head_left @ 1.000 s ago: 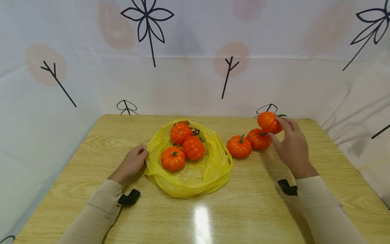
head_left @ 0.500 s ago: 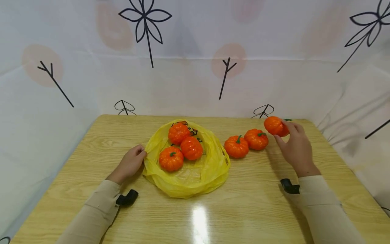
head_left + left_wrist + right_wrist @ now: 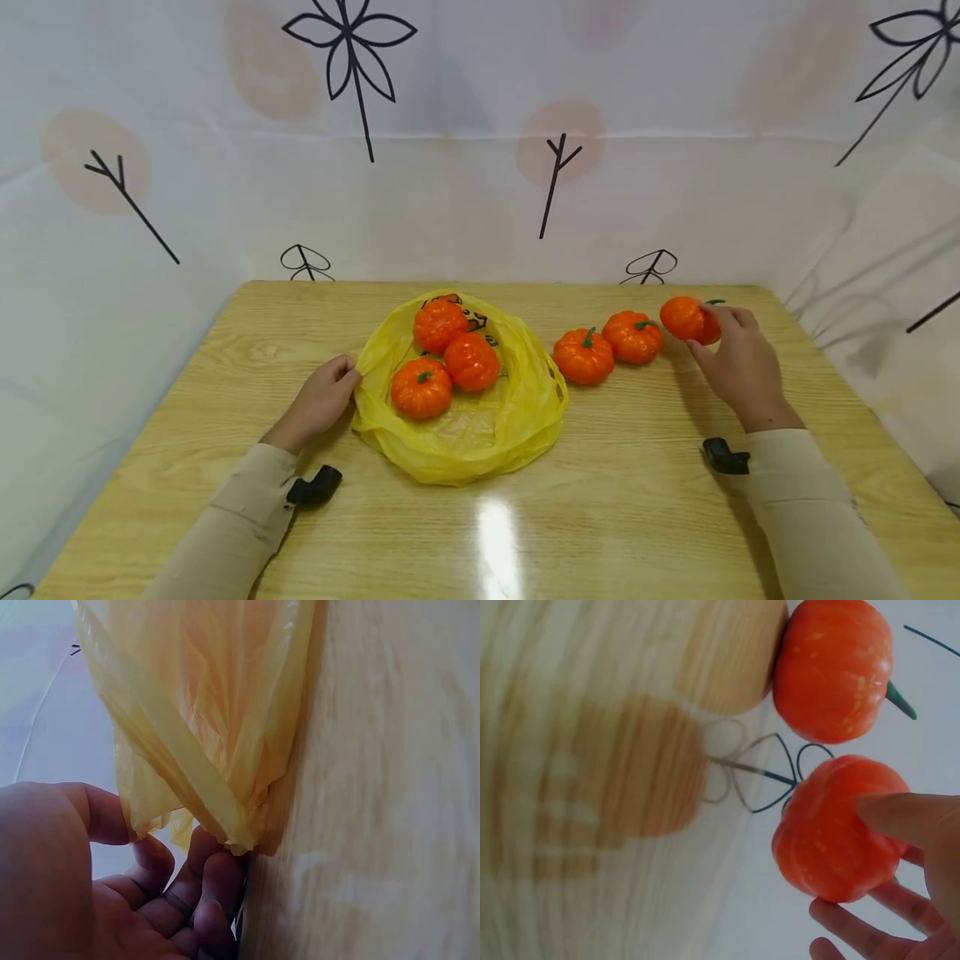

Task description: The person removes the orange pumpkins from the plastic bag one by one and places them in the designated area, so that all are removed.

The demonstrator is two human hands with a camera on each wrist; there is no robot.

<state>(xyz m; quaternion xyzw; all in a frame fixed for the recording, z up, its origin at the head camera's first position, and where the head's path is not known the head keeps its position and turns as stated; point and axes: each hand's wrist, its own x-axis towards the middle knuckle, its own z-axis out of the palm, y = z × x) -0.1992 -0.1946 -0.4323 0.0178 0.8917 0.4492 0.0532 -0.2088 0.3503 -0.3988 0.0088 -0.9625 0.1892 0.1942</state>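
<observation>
My left hand (image 3: pixel 318 404) pinches the left edge of a yellow plastic bag (image 3: pixel 453 462), which lies spread on the table with its mouth wide. Gathered film of the bag (image 3: pixel 214 795) runs between the thumb and fingers in the left wrist view. Three small orange pumpkins, one with its green stem up (image 3: pixel 422 389), sit inside. With thumb and fingers my right hand (image 3: pixel 744 364) grips another pumpkin (image 3: pixel 681 318), seen close over the table. Left of it, two pumpkins stand side by side, the nearer-to-hand one (image 3: pixel 632 337) and one (image 3: pixel 583 357) beside the bag.
The wooden table (image 3: pixel 637 500) ends at the back against a pale cloth backdrop (image 3: pixel 450 200) with drawn flowers and twigs. More cloth hangs along both sides. A black mount sits at each wrist, over beige sleeves.
My right hand has moved right and a little lower in view with its pumpkin, farther from the two standing ones. The left hand keeps its hold on the bag.
</observation>
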